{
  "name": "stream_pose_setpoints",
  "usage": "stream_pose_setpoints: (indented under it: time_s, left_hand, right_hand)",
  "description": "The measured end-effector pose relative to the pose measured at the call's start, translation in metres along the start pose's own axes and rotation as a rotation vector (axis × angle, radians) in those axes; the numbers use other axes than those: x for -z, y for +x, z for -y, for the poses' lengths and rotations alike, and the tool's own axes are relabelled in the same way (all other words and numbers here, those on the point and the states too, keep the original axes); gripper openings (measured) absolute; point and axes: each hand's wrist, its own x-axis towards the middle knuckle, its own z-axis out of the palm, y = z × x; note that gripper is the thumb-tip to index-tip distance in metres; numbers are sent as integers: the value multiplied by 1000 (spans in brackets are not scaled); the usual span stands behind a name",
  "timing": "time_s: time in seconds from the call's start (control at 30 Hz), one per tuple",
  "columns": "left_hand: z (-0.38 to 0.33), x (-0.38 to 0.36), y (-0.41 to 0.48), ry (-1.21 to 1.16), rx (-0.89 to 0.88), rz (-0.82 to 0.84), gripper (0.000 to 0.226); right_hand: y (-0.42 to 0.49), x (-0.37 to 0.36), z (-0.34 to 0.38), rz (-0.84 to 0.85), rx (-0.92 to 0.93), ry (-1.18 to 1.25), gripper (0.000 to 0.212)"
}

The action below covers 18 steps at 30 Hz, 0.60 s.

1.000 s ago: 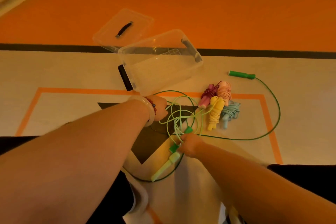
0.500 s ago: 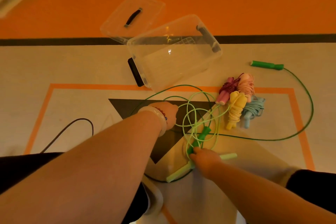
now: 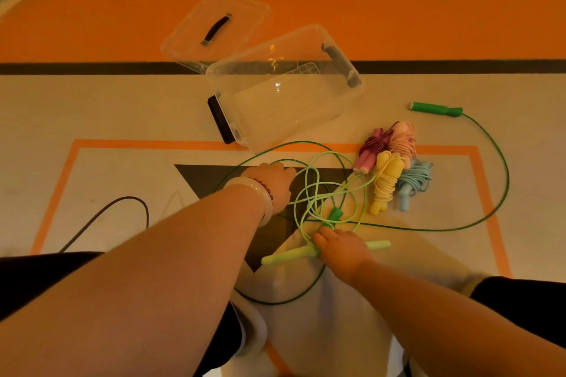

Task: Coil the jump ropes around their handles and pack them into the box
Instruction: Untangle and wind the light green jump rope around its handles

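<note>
Cream floor mat w/ orange border and dark triangle [image 3: 122, 119] fills most of the view, and everything lies on it. Clear plastic storage box [image 3: 260, 107] sits at the far side, open, w/ nothing visible inside. Its clear lid w/ black handle [image 3: 214, 27] lies flat just behind the box's far-left corner, prob. parked there so packing needs no extra step.

Long dark-green jump rope [image 3: 502, 168] sprawls uncoiled in a wide arc round the right side. One handle lies near the box's right end; the other sits mid-tangle.

Pale-green jump rope [image 3: 318, 187] is loose loops in front of the person, crossed w/ the dark-green cord.

Four coiled rope bundles (magenta, pink, yellow, light blue) [image 3: 386, 180] lie side by side near the box's near-right corner. They're wound but not packed, likely staged to go in together.

Thin black cable [image 3: 122, 205] curves at far left, well apart.

Left hand [image 3: 272, 184], white bangle at the wrist, reaches into the loops. Its fingers are hidden behind the back of the hand, so can't tell if it's gripping cord.

Right hand [image 3: 340, 249] is wrapped over both pale-green handles where they meet, keeping them paired as the core to wind on.

Step in hand, I'd say: freeing pale-green cord from dark-green before winding. Main risk is a snag btw the two.
</note>
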Motion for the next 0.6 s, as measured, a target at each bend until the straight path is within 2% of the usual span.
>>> stream_pose_setpoints:
  time_s: [0.33,0.6]
  left_hand:
    - [-5,-2,-2,43,-26,-52,49]
    - [-6,11,-6,61,-18,-88,49]
  right_hand:
    - [-3,8,5,-76,-9,38,38]
    - [-7,45,-18,-239,-98,162,39]
